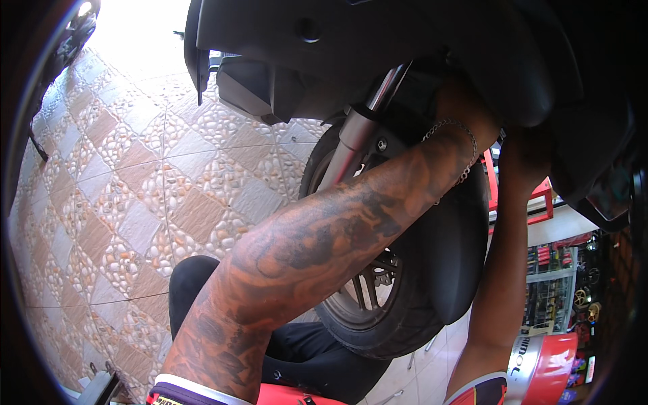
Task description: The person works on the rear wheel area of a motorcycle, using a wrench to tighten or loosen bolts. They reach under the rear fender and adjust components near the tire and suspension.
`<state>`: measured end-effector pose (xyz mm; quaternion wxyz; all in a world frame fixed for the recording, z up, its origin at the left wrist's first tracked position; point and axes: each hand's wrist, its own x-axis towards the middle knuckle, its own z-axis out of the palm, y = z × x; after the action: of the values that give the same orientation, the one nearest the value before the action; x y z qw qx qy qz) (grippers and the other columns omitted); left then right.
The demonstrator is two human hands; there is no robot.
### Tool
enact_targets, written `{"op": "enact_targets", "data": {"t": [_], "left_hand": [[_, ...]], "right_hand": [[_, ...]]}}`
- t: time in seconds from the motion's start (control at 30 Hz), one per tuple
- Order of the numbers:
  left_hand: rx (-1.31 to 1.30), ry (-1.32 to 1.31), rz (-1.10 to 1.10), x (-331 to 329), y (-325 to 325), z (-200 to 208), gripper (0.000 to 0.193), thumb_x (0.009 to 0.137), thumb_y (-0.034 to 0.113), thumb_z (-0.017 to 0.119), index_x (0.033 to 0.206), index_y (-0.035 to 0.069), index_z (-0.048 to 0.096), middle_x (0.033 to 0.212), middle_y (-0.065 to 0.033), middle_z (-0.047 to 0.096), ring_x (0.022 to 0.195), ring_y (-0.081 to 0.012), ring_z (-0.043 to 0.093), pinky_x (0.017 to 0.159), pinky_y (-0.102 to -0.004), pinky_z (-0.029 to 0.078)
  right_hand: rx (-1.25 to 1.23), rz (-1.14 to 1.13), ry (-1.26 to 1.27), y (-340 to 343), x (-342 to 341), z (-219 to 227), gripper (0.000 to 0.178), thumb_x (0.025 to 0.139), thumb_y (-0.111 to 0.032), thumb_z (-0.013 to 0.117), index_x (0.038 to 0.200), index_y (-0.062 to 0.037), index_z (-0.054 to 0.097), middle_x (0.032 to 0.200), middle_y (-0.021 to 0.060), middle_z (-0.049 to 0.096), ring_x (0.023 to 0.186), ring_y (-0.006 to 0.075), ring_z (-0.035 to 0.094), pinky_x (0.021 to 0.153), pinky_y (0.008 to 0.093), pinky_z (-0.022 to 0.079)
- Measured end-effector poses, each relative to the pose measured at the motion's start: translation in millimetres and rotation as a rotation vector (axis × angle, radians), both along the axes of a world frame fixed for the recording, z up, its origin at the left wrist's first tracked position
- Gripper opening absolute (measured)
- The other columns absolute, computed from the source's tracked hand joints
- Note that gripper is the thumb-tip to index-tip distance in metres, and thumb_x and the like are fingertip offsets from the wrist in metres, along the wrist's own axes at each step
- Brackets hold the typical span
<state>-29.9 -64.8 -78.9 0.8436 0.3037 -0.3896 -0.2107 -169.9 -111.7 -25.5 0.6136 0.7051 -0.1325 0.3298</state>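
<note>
Just past the black pants legs (331, 364), both forearms (324, 243) reach in under the bike's dk bodywork (378, 30), which overhangs the frt wheel (412, 304). L hand (469, 108), w/ a chain bracelet (475, 150) at the wrist, and R hand (526, 152) are in shadow by the panel, so can't tell tbh if they're gripping anything. Silver fork leg (354, 131) sits left of L wrist. Further back: red/silver drum (553, 368), stocked shelves (550, 277), pebble-pattern tile floor (135, 202).

Pebble-ptrn flr (138, 217), brt light (138, 27), shelves (550, 275) R
</note>
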Motion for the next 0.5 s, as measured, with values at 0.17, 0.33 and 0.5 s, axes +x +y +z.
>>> {"op": "enact_targets", "data": {"t": [0.17, 0.33, 0.5], "left_hand": [[0.127, -0.084, 0.011, 2.7, 11.1, 3.5, 0.034, 0.097, 0.024, 0.061, 0.118, -0.001, 0.07, 0.118, -0.0207, 0.072, 0.111, -0.0335, 0.07, 0.097, -0.04, 0.054], [0.17, -0.121, -0.016, 6.0, 28.8, 10.2, 0.036, 0.096, 0.027, 0.063, 0.118, -0.001, 0.07, 0.121, -0.0204, 0.071, 0.113, -0.0339, 0.069, 0.1, -0.0402, 0.053], [0.257, -0.304, 0.093, 8.4, 36.7, 12.9, 0.035, 0.096, 0.027, 0.062, 0.118, 0.001, 0.071, 0.119, -0.0181, 0.072, 0.111, -0.0331, 0.07, 0.098, -0.0403, 0.054]], "right_hand": [[-0.004, 0.061, 0.041, -1.2, 0.0, 7.1, 0.021, 0.09, -0.013, 0.076, 0.109, -0.0039, 0.072, 0.105, 0.0172, 0.074, 0.092, 0.0335, 0.073, 0.08, 0.0393, 0.058], [0.116, 0.246, -0.035, 19.2, 2.4, -0.9, 0.033, 0.094, -0.007, 0.073, 0.124, -0.0183, 0.075, 0.104, 0.0073, 0.076, 0.084, 0.0205, 0.074, 0.068, 0.0288, 0.057], [0.759, 0.627, -0.279, 47.0, 5.7, -12.7, 0.024, 0.092, 0.003, 0.073, 0.117, 0.0003, 0.075, 0.11, 0.011, 0.077, 0.096, 0.0176, 0.074, 0.081, 0.0276, 0.057]]}}
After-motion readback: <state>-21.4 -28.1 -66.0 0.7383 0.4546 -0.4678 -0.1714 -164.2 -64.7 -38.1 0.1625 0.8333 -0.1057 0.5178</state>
